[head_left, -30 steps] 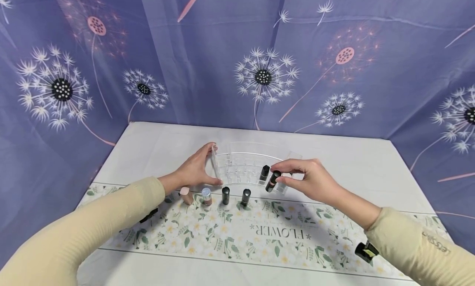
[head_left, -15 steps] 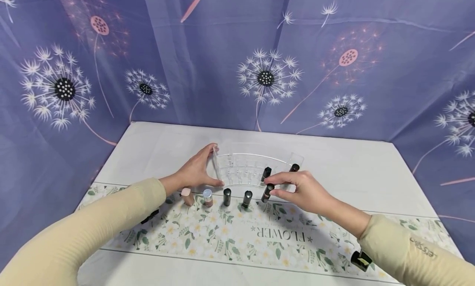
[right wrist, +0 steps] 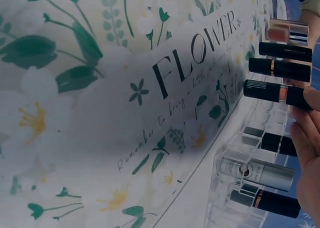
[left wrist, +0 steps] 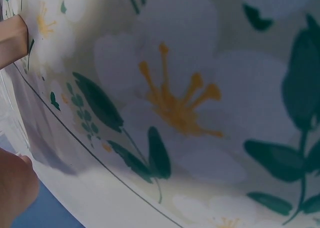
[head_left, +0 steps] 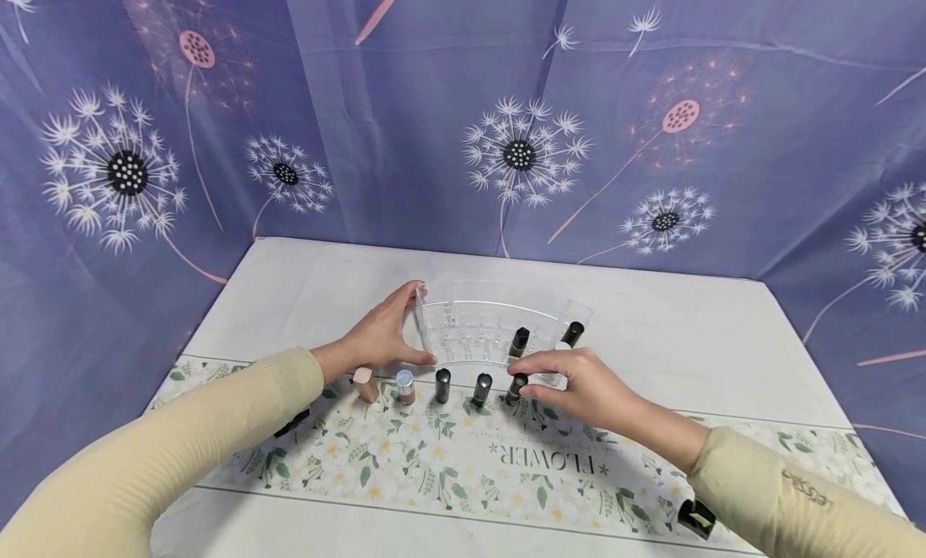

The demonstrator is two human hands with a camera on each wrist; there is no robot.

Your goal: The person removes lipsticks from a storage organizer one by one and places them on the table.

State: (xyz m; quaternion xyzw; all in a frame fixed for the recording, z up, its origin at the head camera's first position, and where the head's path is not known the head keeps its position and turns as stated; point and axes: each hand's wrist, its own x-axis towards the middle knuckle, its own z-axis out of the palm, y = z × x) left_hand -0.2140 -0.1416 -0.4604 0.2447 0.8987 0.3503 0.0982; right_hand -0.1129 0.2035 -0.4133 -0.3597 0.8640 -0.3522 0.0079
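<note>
My left hand (head_left: 383, 331) grips the left end of a clear lipstick organizer (head_left: 473, 305), thumb at the front corner and fingers at the back. Between thumb and fingers, my right hand (head_left: 575, 385) pinches a black lipstick (head_left: 516, 387) by its cap, close to the mat. That lipstick (right wrist: 262, 93) shows a copper band in the right wrist view. To its left stand two black lipsticks (head_left: 481, 389), a silver-capped tube (head_left: 405, 387) and a pinkish-brown tube (head_left: 365, 385). The organizer's right side holds black lipsticks (head_left: 519, 342) and a silver tube (right wrist: 265, 173).
A flower-printed strip (head_left: 427, 453) marked "FLOWER" runs across the white table (head_left: 673, 317). Patterned purple cloth (head_left: 405, 140) hangs behind and at both sides. Each wrist carries a black device (head_left: 696, 518) partly under the sleeve.
My right hand has moved left and toward me, bringing the black lipstick down from the organizer's front to the end of the row. The left hand stays on the organizer.
</note>
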